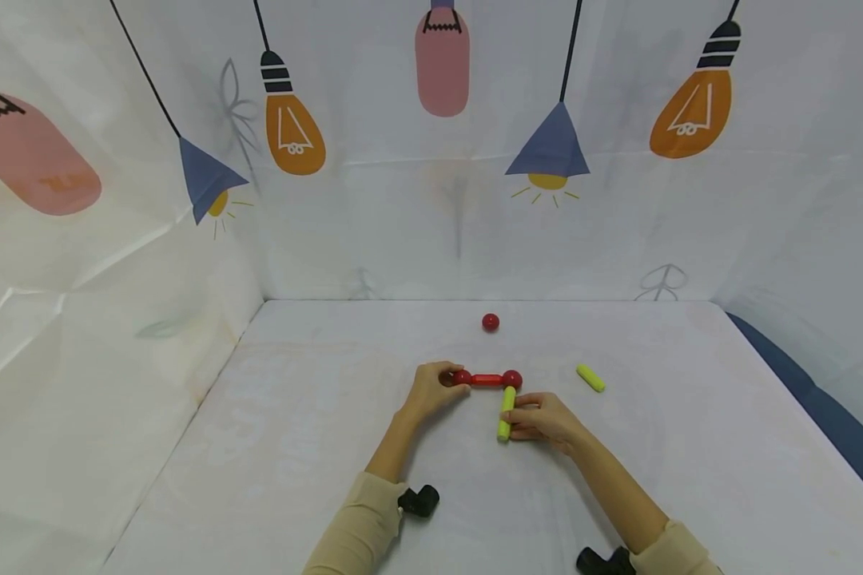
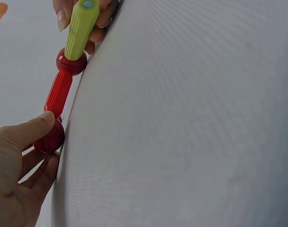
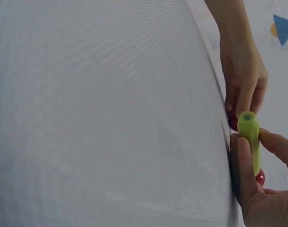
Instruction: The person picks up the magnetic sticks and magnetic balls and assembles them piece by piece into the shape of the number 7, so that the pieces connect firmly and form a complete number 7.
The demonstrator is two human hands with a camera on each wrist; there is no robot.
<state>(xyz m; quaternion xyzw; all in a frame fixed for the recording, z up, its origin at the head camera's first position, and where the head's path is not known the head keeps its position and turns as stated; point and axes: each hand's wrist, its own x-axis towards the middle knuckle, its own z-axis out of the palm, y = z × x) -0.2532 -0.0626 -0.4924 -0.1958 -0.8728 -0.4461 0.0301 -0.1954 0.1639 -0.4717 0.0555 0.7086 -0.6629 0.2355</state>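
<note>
White worktop (image 1: 288, 479). Left hand (image 1: 430, 391) pinches left ball (image 1: 463, 377); right hand (image 1: 550, 419) pinches green rod (image 1: 506, 417), its end against right ball (image 1: 514, 378). Red rod (image 1: 487, 380) links both balls. Off right: spare rod (image 1: 590, 378); farther back: loose ball (image 1: 491, 323). Likely step: joining green rod; next move calls for steady right ball, aligned push.

Blocking central bench (image 1: 726, 447): running from left hand (image 1: 430, 390) through left red ball (image 1: 463, 377), red rod (image 1: 487, 380) and corner ball (image 1: 513, 379), bending nearward along lime rod (image 1: 507, 415) into right hand (image 1: 545, 422). Leaving a pocket between the forearms (image 1: 390, 454), narrowing at the black wrist cameras (image 1: 420, 501). Passing along the far side, meeting the lone far ball (image 1: 491, 323). Finding a gap between right hand and loose lime rod (image 1: 590, 378). Opening wide leftward to the cloth wall (image 1: 93, 383).
</note>
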